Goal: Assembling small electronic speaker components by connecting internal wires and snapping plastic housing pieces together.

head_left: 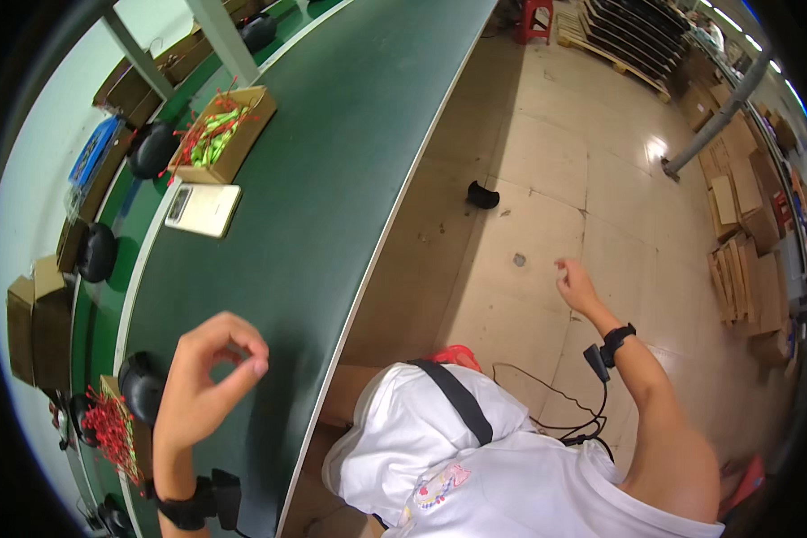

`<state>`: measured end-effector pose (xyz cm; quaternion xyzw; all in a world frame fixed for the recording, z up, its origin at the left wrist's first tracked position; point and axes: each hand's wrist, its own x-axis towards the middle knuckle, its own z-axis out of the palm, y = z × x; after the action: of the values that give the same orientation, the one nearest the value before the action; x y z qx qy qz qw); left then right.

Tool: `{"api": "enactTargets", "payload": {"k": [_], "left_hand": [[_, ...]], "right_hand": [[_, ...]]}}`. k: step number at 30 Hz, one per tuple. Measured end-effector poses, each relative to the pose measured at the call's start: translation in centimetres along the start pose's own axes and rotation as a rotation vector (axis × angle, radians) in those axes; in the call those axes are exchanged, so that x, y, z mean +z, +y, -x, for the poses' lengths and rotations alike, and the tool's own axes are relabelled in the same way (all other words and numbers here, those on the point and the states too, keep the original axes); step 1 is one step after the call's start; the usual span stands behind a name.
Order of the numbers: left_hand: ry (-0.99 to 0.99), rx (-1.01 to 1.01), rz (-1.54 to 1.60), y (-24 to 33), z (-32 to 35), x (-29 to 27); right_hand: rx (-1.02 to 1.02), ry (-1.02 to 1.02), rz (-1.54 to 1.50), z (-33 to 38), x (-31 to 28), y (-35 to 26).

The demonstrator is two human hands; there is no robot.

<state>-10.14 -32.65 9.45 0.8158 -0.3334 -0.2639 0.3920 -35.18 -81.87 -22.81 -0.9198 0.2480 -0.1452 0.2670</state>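
Care is best centred on the left hand, which is raised just above the near part of the green counter. Its thumb and forefinger are drawn together into a closed pinch and the other fingers are curled in. Whether anything small is caught in that pinch cannot be told. The pinch is judged best kept over the counter, so that anything let slip would land on the green surface and not on the floor. Just beside that wrist, at the counter's left edge, a bundle of red pieces is seen next to a round black fixture. A pick from the bundle is probably done cleanest one piece at a time, since the pieces look tangled. The right hand is stretched out to the side over the tiled floor, well apart from the counter. Its fingers are loosely half-curled and nothing is seen in them. Steadier work would likely be had with it brought back. Farther along the counter a pale flat phone is laid, and just beyond it an open cardboard box of red and green pieces. A small black object is seen on the floor beyond.
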Motion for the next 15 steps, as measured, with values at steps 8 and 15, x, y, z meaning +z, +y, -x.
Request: {"api": "enactTargets", "payload": {"k": [8,15], "left_hand": [[0.234,0.282,-0.145,-3.4,-10.1,3.3],[0.216,0.234,-0.283,-2.2,-13.6,4.9]], "right_hand": [[0.112,-0.233,-0.030,0.4,2.7,-1.3],[0.074,-0.235,-0.051,-3.7,4.6,-3.3]]}}
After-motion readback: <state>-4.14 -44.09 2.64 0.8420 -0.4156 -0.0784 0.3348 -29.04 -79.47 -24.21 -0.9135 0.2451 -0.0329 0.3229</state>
